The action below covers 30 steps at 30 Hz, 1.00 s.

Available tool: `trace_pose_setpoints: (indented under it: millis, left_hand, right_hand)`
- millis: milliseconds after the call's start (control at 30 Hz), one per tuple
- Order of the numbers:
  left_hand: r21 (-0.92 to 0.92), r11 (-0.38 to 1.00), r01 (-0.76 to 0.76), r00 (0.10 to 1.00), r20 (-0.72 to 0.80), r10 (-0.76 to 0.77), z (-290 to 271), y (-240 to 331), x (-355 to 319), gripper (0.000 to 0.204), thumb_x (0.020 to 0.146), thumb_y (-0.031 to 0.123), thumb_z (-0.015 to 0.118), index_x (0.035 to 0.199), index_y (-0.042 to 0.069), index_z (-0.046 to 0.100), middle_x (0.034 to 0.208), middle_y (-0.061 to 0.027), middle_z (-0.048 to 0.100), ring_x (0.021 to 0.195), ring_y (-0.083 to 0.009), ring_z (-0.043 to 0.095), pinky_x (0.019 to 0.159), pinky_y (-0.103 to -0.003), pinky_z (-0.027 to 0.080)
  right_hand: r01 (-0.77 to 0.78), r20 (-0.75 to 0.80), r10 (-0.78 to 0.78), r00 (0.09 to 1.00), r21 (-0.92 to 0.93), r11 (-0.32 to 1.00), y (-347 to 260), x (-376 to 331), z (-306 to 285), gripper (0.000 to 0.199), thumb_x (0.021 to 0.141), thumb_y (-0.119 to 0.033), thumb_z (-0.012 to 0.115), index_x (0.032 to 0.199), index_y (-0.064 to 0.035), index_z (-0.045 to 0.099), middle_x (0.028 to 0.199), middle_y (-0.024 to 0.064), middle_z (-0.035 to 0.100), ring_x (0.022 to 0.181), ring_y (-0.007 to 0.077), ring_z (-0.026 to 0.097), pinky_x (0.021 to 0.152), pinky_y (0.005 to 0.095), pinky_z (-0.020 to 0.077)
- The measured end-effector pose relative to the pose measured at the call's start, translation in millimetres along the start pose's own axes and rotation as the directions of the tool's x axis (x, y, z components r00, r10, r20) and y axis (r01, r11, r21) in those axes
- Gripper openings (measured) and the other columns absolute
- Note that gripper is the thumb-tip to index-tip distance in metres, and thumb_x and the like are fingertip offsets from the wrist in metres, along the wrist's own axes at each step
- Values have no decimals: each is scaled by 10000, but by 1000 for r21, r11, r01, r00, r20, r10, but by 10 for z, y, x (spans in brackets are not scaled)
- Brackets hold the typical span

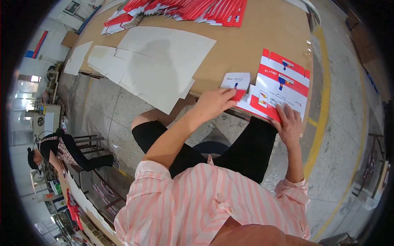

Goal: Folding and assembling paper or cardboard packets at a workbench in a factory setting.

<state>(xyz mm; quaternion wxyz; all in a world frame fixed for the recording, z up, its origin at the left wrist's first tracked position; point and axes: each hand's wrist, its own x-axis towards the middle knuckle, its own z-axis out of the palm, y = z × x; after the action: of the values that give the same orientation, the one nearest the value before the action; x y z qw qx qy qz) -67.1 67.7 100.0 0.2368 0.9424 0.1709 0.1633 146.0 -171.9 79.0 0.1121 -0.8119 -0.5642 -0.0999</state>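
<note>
Two hands on one red-and-white flat carton [279, 88] at near edge of brown surface [246, 37]: left hand [213, 104] pinching its red side flap, right hand [290, 125] pressing flat, fingers spread, on its near corner.

Below my hands I see a grey concrete floor [102, 102] with a yellow line [320, 123] to their right; far left, bright windows [22, 88] light a workshop with metal stools [88, 141].
</note>
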Motion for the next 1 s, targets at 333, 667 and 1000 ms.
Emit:
trace_pose_setpoints:
  millis: [333, 667, 1000]
  left_hand:
    - [269, 950, -160, 912, 409, 38, 223, 151, 196, 484, 861, 379, 576, 1218, 58, 516, 1153, -174, 540, 1137, -331, 485, 846, -410, 472]
    - [322, 935, -149, 988, 83, 129, 547, 114, 323, 470, 897, 345, 496, 1334, 175, 474, 1387, -171, 390, 1263, -392, 322, 1027, -527, 243]
    - [-95, 973, -211, 927, 297, 230, 539, 491, 88, 403, 862, 305, 561, 1211, 104, 552, 1049, -151, 561, 973, -348, 537, 849, -432, 445]
  right_hand:
    - [-57, 99, 62, 993, -53, 997, -76, -44, 39, 555, 823, -542, 565, 1281, -231, 543, 1285, 141, 469, 1150, 345, 442, 933, 490, 363]
    - [-26, 4, 26, 1000, -26, 999, -94, 18, 86, 514, 836, -456, 599, 1263, -174, 548, 1311, 157, 445, 1244, 363, 381, 1028, 500, 286]
    - [-358, 618, 536, 575, 779, -515, -1060, -457, 156, 393, 874, -125, 593, 1239, -29, 485, 1131, 112, 602, 964, 222, 622, 736, 371, 550]
